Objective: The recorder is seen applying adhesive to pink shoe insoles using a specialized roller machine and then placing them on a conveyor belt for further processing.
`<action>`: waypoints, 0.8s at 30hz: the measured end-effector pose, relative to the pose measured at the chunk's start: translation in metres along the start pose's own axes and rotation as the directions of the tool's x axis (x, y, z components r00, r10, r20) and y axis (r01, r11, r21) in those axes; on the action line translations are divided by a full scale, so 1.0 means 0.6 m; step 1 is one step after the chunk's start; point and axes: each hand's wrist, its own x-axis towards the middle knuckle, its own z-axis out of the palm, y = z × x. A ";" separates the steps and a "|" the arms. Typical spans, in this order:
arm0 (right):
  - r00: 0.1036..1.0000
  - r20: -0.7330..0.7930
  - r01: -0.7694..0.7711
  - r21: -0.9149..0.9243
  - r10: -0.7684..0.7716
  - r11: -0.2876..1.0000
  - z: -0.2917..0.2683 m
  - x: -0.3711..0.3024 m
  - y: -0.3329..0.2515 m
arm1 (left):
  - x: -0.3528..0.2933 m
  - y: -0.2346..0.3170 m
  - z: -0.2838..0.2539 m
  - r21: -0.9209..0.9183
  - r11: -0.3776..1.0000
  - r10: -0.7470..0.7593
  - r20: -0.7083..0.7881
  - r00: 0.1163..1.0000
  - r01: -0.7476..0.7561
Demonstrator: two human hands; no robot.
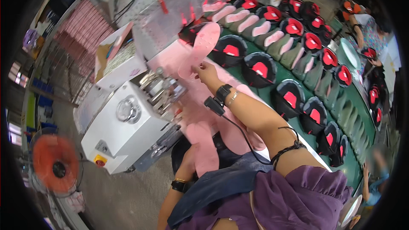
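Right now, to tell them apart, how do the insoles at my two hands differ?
The upper insole at the right hand tilts toward upper right; the lower insole at the left hand tilts slightly toward upper left. The upper insole is farther out from you, the lower insole closer. Both are pink.

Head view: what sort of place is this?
Probably a shoe factory: the right hand holds a pink insole, a white machine stands alongside, and black footwear pieces with red insides line a green worktop.
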 end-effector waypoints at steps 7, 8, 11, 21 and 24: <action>0.876 -0.453 0.115 -0.141 -0.167 0.983 -0.403 -0.116 -0.039 | 0.008 0.035 -0.025 0.352 0.878 0.229 0.288 0.930 -0.325; 0.819 -0.547 0.085 -0.186 -0.175 0.979 -0.480 -0.145 -0.031 | -0.008 0.051 0.000 0.081 0.991 0.097 0.140 0.985 -0.109; 0.700 -0.698 -0.090 -0.297 -0.152 0.951 -0.777 -0.238 0.047 | -0.009 0.072 0.065 0.013 1.000 -0.013 0.126 0.992 0.012; 0.387 -0.915 -0.614 -0.346 -0.111 0.710 -1.083 -0.417 0.117 | -0.017 0.065 0.114 0.018 0.997 0.071 0.187 0.980 -0.075; 0.229 -0.811 -0.297 -0.585 -0.538 0.755 -1.066 -0.383 0.128 | 0.024 0.049 0.104 0.076 0.997 0.019 0.173 0.985 -0.033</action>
